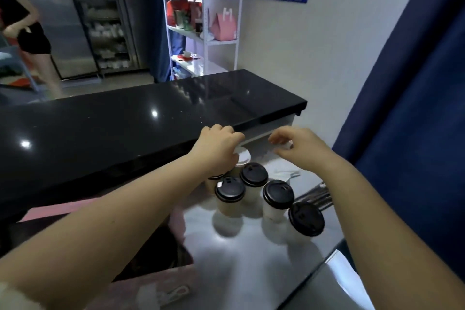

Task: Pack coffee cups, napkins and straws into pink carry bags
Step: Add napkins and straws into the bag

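Pink bag (141, 282) lies nearest, low left. Left hand (219, 143) grips the white-lidded cup (243, 156) from above, behind the black-lidded cups (253, 174); better to lift it straight up by the wall, not the lid. Right hand (294, 145) curls by a white scrap (284, 146); whether it pinches it I cannot tell.

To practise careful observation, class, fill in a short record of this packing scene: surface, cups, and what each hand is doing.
Surface: steel worktop below a black counter
Black-lidded cups: four in plain view, upright, clustered together
Left hand: grips the white-lidded cup at its top
Right hand: pinches a small white item, too blurred to name
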